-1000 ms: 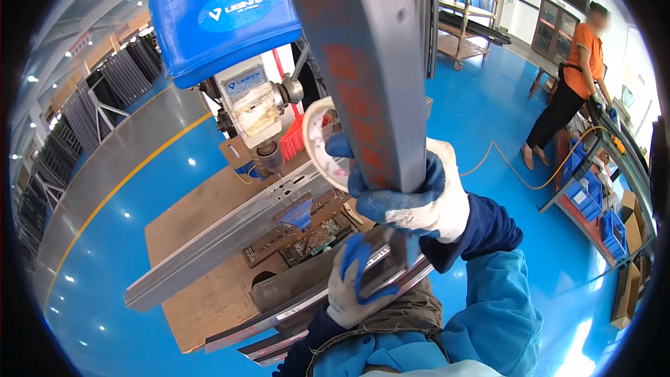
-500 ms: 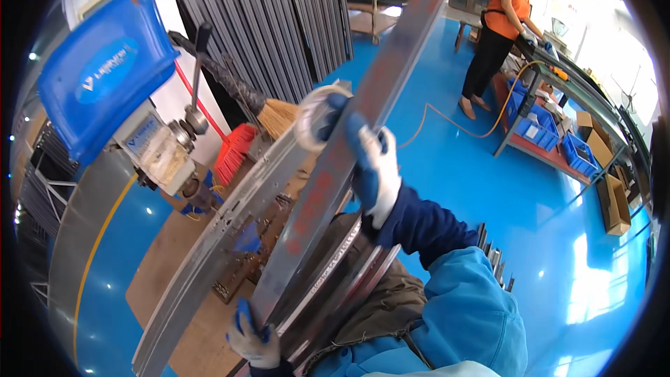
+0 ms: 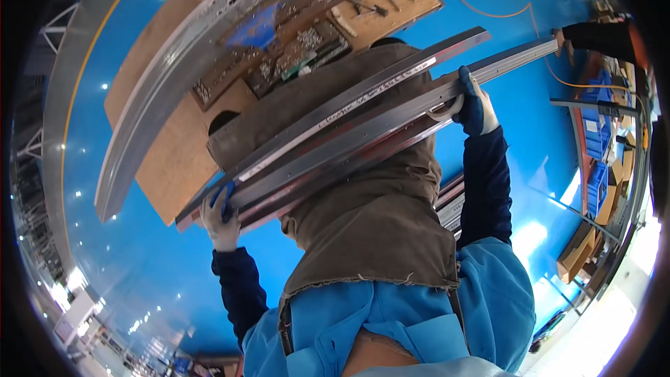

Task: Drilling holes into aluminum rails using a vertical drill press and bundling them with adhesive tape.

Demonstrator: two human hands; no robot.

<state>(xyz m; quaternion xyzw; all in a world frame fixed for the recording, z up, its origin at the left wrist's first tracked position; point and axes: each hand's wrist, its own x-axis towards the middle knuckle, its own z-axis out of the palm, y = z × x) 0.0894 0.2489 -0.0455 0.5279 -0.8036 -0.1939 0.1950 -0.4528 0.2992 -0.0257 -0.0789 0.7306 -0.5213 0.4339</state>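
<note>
A long grey metal profile [image 3: 314, 158] lies slantwise across my lap, its far end reaching to the upper right. My left hand [image 3: 220, 218], in a white and blue glove, is closed round its near left end. My gloved right hand [image 3: 476, 106] grips it farther along, thumb and fingers wrapped over it. Part of a white tape roll [image 3: 447, 110] shows beside the right palm. Next to the held profile, another profile with a pale printed strip [image 3: 349, 103] rests on my lap, its left end close to my left hand. More reddish-grey profiles [image 3: 307, 195] lie beneath.
A curved grey rail [image 3: 164, 80] spans the upper left over a brown board [image 3: 178, 157] with trays of small metal parts [image 3: 307, 49] and hand tools. At right, a person's dark trouser leg [image 3: 600, 42] shows beyond the profile's end; blue bins [image 3: 595, 126] and cardboard boxes [image 3: 578, 255] stand there.
My view has tipped down towards my lap. The profile has swung from steeply raised to lying across my thighs, with both hands still on it. The tape roll is now mostly hidden.
</note>
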